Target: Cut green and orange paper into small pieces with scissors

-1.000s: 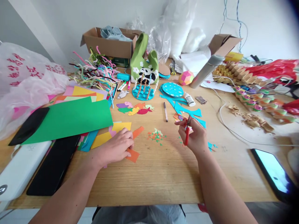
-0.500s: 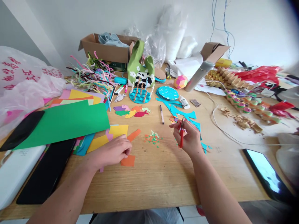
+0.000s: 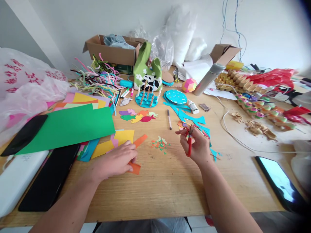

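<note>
Fingers curled, my left hand point(image 3: 120, 159) pinches the edge of a small orange paper piece point(image 3: 135, 168) on the table. Just beyond it lies an orange paper strip point(image 3: 140, 140), partly under my fingers. My right hand point(image 3: 198, 144) is closed round red-handled scissors point(image 3: 189, 144), their blades pointing up and away from me. Between the hands sits a small heap of green and orange paper snippets point(image 3: 160, 143). Farther back, several coloured paper fish point(image 3: 142, 116) lie in a cluster, with a pen point(image 3: 169, 119) to their right.
A green sheet point(image 3: 73, 126) covers other papers at left, beside a black phone-like slab point(image 3: 48, 178). Blue paper scraps point(image 3: 194, 118), a glue bottle point(image 3: 192, 106) and blue discs point(image 3: 175, 97) lie beyond my right hand. A lit phone point(image 3: 277, 178) and a white cable point(image 3: 228, 129) are at right.
My left hand has moved slightly down over the orange piece and its fingers now grip it; the piece's edge has lifted or tilted. The right hand still holds the scissors.
</note>
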Tool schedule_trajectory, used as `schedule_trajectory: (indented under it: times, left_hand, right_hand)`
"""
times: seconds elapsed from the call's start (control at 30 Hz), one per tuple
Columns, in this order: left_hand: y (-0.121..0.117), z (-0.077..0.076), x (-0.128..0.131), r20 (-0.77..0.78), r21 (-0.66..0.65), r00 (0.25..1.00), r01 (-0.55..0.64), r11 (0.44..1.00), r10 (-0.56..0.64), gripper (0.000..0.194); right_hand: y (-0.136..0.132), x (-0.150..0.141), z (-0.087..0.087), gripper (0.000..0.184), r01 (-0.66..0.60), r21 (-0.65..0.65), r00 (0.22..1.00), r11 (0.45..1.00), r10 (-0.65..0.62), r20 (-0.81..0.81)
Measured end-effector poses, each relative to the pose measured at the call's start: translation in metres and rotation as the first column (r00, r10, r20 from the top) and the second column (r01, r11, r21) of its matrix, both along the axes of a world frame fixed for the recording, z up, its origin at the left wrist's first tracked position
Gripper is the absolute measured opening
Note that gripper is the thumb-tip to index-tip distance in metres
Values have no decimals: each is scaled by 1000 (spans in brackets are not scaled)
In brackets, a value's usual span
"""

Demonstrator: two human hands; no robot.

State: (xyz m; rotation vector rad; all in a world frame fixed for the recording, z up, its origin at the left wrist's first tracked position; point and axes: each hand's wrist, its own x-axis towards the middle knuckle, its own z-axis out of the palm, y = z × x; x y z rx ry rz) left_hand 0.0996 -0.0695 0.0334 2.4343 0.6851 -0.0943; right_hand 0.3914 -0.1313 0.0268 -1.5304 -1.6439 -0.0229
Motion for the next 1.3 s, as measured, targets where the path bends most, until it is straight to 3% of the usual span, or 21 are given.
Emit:
schedule_trajectory:
  times: [0.27, 0.37, 0.47, 0.53, 0.6, 0.67, 0.77, 0.9, 1.03, 1.17, 1.3]
  left_hand:
    - [1, 4, 1, 0, -133, 999, -51, 990, 51, 12]
    - [3, 5, 5, 41, -215, 995, -79, 973, 90, 9]
    - [4, 4, 12, 149, -354, 965, -150, 923, 214, 5]
    - [3, 0, 17, 196, -430, 930, -202, 880, 310, 6]
    - [1, -3, 22, 216, -477, 902, -235, 847, 373, 9]
    - [-2, -6, 26, 234, -498, 894, -228, 837, 383, 9]
    - [-6, -7, 31, 278, -480, 901, -170, 860, 333, 7]
    - [-8, -5, 32, 277, -499, 883, -204, 842, 378, 5]
    - [-7, -4, 30, 278, -658, 796, -250, 711, 537, 19]
    - [-9, -6, 31, 255, -802, 802, -137, 581, 540, 25]
    - [-10, -7, 34, 287, -817, 779, -106, 567, 558, 23]
  right_hand:
    - [-1, 0, 0, 16, -3, -20, 1000, 1000, 3, -6]
    - [-3, -3, 4, 12, -25, -61, 996, 998, 20, -89]
    - [-7, -13, 10, 7, -126, -136, 964, 983, 89, -252]
    - [-10, -24, 13, 3, -279, -215, 910, 936, 187, -370]
    - [-14, -37, 15, 11, -433, -305, 863, 848, 294, -410]
    - [-18, -49, 14, 17, -522, -368, 835, 769, 374, -403]
    - [-20, -63, 11, 15, -558, -403, 824, 725, 425, -375]
    - [-20, -69, 10, 17, -553, -469, 821, 688, 355, -447]
    - [-18, -70, 13, 17, -625, -466, 719, 626, 230, -656]
    - [-17, -72, 12, 21, -645, -399, 618, 652, 137, -774]
    - [-16, -74, 7, 20, -648, -363, 551, 669, 84, -830]
